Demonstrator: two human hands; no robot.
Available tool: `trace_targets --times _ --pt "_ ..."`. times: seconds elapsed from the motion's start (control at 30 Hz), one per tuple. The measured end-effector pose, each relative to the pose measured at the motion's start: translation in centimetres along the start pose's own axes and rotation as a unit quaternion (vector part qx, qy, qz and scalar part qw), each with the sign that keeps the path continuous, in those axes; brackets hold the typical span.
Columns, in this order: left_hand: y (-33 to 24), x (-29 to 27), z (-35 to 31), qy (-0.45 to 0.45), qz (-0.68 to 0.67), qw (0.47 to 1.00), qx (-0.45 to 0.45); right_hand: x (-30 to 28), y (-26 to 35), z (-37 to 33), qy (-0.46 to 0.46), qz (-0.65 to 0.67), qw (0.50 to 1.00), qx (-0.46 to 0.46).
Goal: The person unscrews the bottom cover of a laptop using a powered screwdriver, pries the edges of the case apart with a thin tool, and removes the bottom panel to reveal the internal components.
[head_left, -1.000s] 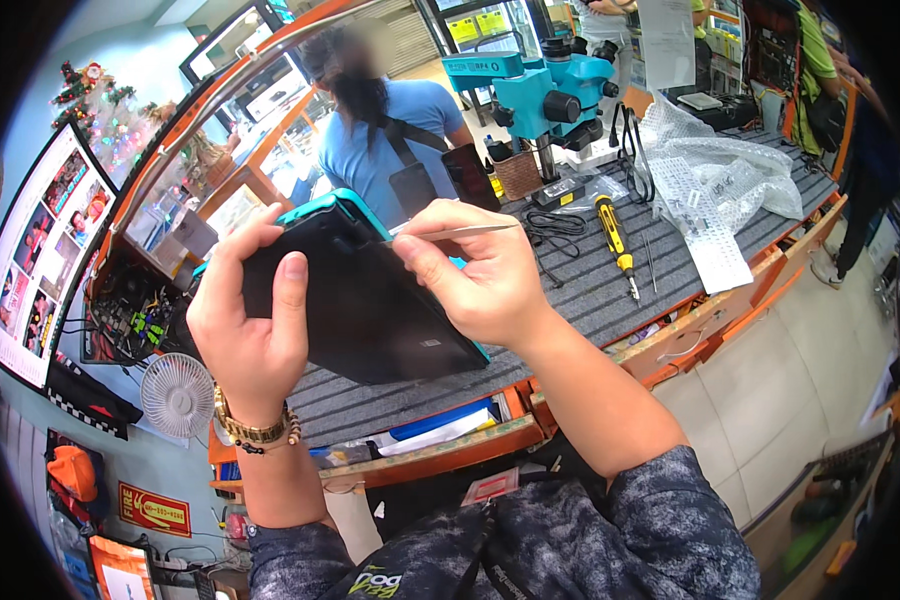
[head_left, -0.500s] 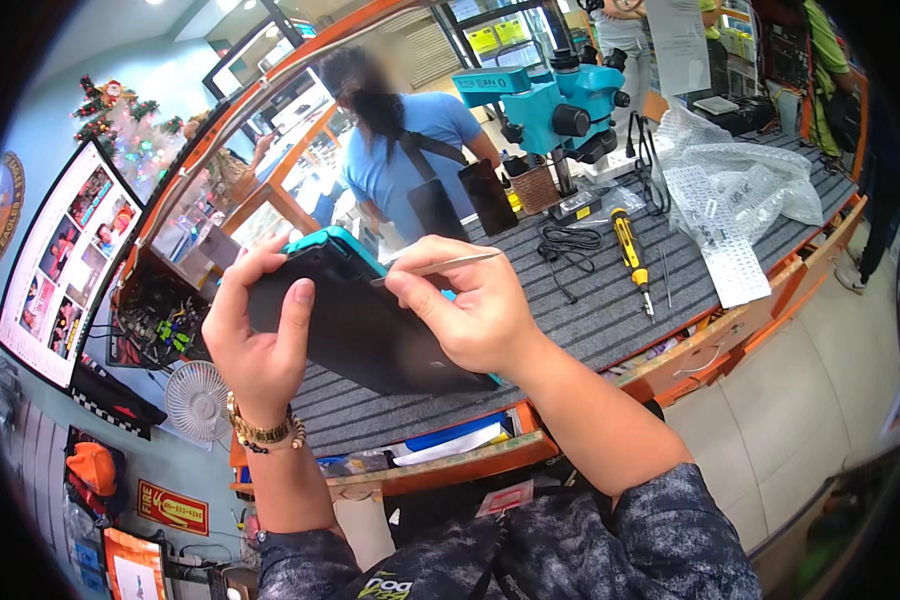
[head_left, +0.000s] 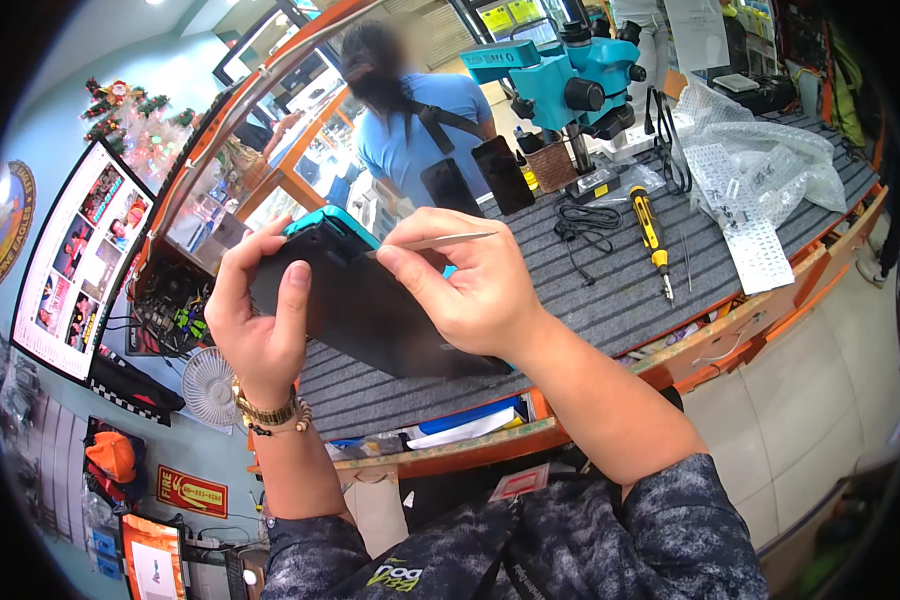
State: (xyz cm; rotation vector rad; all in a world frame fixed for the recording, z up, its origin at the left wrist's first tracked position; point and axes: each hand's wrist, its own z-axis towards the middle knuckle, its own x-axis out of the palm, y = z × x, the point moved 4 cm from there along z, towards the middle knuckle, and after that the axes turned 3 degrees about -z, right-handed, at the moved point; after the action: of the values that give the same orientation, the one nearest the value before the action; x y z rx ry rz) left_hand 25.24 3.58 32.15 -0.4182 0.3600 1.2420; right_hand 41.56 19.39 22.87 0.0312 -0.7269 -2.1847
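The tablet (head_left: 370,305), dark-backed in a teal case, is held tilted above the near left part of the grey ribbed mat (head_left: 610,290), its left edge clasped by the left hand (head_left: 260,320) with the thumb lying on its back. The right hand (head_left: 465,285) rests on the tablet's right half and pinches a thin metal pry tool (head_left: 440,242) between thumb and fingers. On the mat to the right lie a yellow screwdriver (head_left: 651,235) and a black cable (head_left: 585,222), with a teal microscope (head_left: 570,85) at the far edge.
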Motion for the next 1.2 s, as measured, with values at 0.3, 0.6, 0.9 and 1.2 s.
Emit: trace_targets --times 0.3,0.6,0.9,1.2 --pt "-0.2 -0.2 0.0 0.032 -0.006 0.999 -0.028 0.0 0.6 0.1 -0.002 -0.055 0.996 -0.066" --pt "-0.5 0.0 0.4 0.042 -0.009 0.999 -0.028 -0.7 -0.3 -1.2 -0.01 -0.055 0.997 -0.055" --pt "-0.5 0.0 0.3 0.038 -0.013 0.998 -0.038 -0.9 -0.8 -2.4 -0.001 -0.076 0.994 -0.084" --pt "-0.4 0.2 0.5 0.008 -0.007 1.0 0.006 -1.9 -2.8 -5.5 0.02 -0.088 0.996 -0.026"
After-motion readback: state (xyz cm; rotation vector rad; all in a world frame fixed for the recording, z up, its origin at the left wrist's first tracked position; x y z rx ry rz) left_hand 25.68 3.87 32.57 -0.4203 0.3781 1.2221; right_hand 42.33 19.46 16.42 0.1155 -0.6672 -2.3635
